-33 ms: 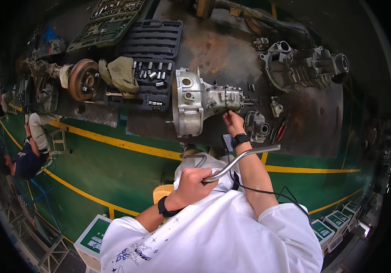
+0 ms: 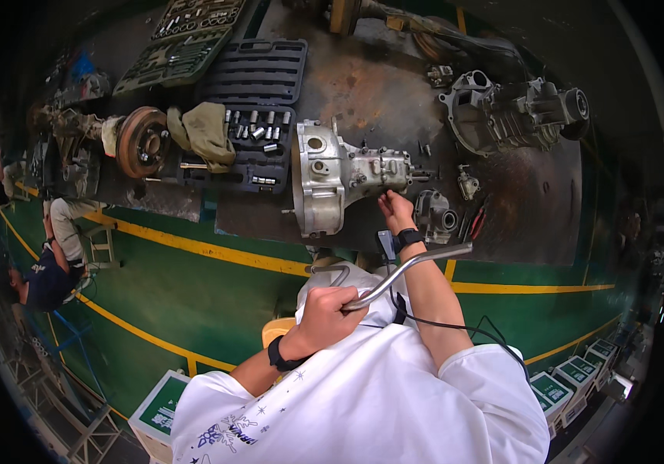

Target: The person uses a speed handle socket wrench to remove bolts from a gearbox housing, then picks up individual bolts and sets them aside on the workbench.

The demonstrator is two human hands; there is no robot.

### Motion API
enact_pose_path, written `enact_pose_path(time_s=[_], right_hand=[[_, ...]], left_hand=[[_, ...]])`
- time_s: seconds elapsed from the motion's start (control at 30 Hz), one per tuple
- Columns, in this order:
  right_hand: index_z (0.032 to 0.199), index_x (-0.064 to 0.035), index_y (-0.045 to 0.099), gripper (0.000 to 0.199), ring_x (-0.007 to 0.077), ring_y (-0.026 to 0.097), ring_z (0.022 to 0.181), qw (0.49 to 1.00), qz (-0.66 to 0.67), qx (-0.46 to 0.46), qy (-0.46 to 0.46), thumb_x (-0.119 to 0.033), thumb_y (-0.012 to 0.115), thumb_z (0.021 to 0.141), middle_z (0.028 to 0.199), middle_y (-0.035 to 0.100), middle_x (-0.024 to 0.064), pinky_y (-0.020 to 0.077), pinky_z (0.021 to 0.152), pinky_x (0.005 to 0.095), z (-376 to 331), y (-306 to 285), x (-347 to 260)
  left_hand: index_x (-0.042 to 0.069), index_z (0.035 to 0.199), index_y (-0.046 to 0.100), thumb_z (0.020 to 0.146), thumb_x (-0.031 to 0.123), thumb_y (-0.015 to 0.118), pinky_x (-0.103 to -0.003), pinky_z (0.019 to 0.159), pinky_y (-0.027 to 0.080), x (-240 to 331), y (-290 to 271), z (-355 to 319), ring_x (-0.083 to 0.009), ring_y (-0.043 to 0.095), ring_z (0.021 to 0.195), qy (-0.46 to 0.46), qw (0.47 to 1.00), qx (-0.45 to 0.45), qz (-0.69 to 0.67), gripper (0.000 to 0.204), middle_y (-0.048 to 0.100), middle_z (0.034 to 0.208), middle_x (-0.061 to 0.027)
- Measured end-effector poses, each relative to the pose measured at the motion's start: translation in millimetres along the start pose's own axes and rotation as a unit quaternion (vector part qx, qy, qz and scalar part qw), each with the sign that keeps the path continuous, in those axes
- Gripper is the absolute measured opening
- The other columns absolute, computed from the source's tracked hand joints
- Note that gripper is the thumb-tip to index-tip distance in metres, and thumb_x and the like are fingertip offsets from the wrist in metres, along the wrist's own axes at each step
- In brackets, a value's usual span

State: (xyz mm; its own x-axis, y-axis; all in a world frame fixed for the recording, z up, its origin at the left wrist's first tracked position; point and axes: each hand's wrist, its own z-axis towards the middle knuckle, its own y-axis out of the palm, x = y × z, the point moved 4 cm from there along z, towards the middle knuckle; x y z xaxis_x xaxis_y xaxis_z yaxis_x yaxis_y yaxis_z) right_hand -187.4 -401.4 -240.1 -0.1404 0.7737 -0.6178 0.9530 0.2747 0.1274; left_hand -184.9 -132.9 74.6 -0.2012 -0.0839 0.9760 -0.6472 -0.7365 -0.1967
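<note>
In front of my chest, my left hand (image 2: pixel 326 315) is wrapped around a bent steel speed handle (image 2: pixel 394 280). Its cranked bar slants up to the right, across my right forearm. My right hand (image 2: pixel 398 210) reaches to the near edge of a silver gearbox housing (image 2: pixel 324 182) on the bench. Those fingertips are pinched together at the narrow end of the housing; whatever they grip is too small or hidden to make out. The housing lies on its side, wide bell mouth to the left, with shafts (image 2: pixel 422 175) protruding on the right.
Left of the housing lies an open socket case (image 2: pixel 258 147) with a cloth (image 2: pixel 207 135) on it. A small casting (image 2: pixel 434 215) and red-handled pliers (image 2: pixel 477 223) lie right of my hand. Another gearbox (image 2: pixel 514 116) stands farther back. A person (image 2: pixel 52 267) sits at far left.
</note>
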Motion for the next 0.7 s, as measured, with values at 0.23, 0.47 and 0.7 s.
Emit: enact_pose_path(time_s=[0.23,0.47,0.7], right_hand=[[0.129,-0.0024,0.054,0.031,0.0215,0.071,0.087,0.962,-0.219,-0.147,-0.070,-0.016,0.058,0.102,0.102,0.071,0.0156,0.0609,0.075,0.0359,-58,-18,-30],[0.135,0.0006,0.054,0.068,0.0285,0.073,0.087,0.907,-0.265,-0.321,0.067,-0.057,0.034,0.104,0.102,0.072,0.0233,0.0611,0.070,0.0365,-226,-105,-134],[0.143,0.0042,0.045,0.095,0.0415,0.072,0.090,0.925,-0.218,-0.311,0.016,-0.075,0.022,0.096,0.105,0.068,0.0335,0.0611,0.070,0.0445,-310,-205,-147]], left_hand=[[-0.001,0.062,0.049,0.076,0.006,0.071,-0.038,0.046,0.038,-3,3,7,-0.0305,0.049,0.045,-0.006,0.999,-0.036,0.007,0.026,0.047,0.055,-0.0162],[0.008,0.073,0.062,0.071,0.013,0.073,-0.039,0.052,0.048,22,73,30,-0.0274,0.063,0.058,0.211,0.963,-0.168,0.017,0.012,0.062,0.063,-0.0079],[0.010,0.077,0.064,0.067,0.016,0.069,-0.040,0.058,0.050,11,137,39,-0.0258,0.066,0.067,0.342,0.869,-0.351,0.063,0.012,0.061,0.063,-0.0047]])
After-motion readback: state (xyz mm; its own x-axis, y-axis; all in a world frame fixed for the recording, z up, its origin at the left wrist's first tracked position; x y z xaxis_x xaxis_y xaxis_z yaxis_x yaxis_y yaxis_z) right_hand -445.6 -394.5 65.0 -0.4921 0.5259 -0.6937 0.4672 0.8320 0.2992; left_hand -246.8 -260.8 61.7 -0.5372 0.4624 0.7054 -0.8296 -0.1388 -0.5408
